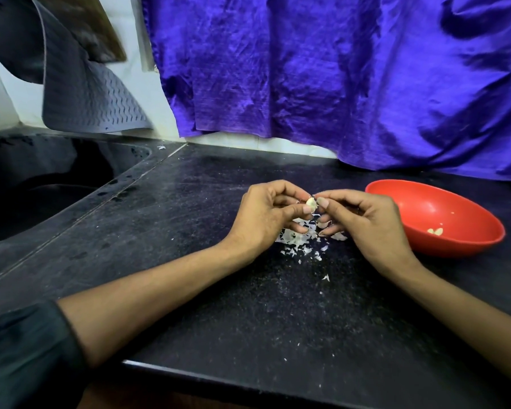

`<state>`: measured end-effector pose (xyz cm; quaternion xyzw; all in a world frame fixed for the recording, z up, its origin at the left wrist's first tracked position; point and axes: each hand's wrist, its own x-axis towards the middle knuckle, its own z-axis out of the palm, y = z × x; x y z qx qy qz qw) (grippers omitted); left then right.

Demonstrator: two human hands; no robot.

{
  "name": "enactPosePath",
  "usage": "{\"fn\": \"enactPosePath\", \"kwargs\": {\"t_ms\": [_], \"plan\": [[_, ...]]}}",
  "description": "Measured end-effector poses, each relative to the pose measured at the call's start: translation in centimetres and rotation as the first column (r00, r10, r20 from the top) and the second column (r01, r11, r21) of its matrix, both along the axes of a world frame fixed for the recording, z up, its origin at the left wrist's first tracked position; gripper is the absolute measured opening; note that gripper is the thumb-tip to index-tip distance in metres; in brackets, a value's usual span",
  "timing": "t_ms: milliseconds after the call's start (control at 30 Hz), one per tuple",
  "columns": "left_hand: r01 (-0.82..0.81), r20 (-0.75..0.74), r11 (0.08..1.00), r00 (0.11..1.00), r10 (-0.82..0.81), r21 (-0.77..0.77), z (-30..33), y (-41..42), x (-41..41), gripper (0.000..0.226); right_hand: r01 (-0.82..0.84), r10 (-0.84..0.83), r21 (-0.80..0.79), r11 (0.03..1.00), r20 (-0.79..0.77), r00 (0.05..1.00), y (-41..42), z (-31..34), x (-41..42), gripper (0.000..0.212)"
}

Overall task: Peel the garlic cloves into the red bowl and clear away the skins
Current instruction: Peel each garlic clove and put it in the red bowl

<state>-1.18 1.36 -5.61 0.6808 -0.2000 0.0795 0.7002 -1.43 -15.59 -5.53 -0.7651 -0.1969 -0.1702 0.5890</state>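
At the far left a dark sink (36,184) is sunk into the black surface (189,290), and above it a grey ribbed mat (89,95) hangs against the wall. A dark sleeve (21,358) covers the left forearm at the near left corner. The left hand (266,214) hovers over the middle of the surface, fingers curled, its thumb and fingertips pinching a pale garlic clove (311,203). The right hand (363,222) meets it from the other side, fingers likewise curled and pinching the same clove, so the clove sits between the two hands just above the surface. Directly beneath them lies a scatter of white skins (300,243), partly hidden by the fingers, with a stray flake (326,278) nearer the front edge. To the right, close beside the right hand, the red bowl (460,208) stands near the right edge, holding a few peeled cloves (435,231) at its bottom. A crumpled purple cloth (337,69) hangs along the back edge, its lower folds reaching down behind the bowl.
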Motion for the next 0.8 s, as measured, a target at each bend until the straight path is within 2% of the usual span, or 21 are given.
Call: {"fn": "enactPosePath", "kwargs": {"t_ms": [200, 400, 800], "plan": [[-0.002, -0.020, 1.000, 1.000, 0.002, -0.022, -0.17, -0.04, -0.02, 0.009, -0.014, 0.015, -0.020, 1.000, 0.060, 0.998, 0.28, -0.14, -0.30, 0.015], [0.001, 0.010, 1.000, 1.000, -0.002, 0.019, -0.17, 0.09, -0.34, 0.006, -0.037, 0.039, -0.027, 0.999, 0.069, 0.997, 0.10, -0.19, -0.29, 0.020], [-0.022, 0.022, 1.000, 1.000, 0.022, 0.013, -0.48, -0.22, -0.49, 0.007, -0.008, 0.010, -0.020, 1.000, 0.081, 0.997, 0.30, -0.62, -0.46, 0.008]]}}
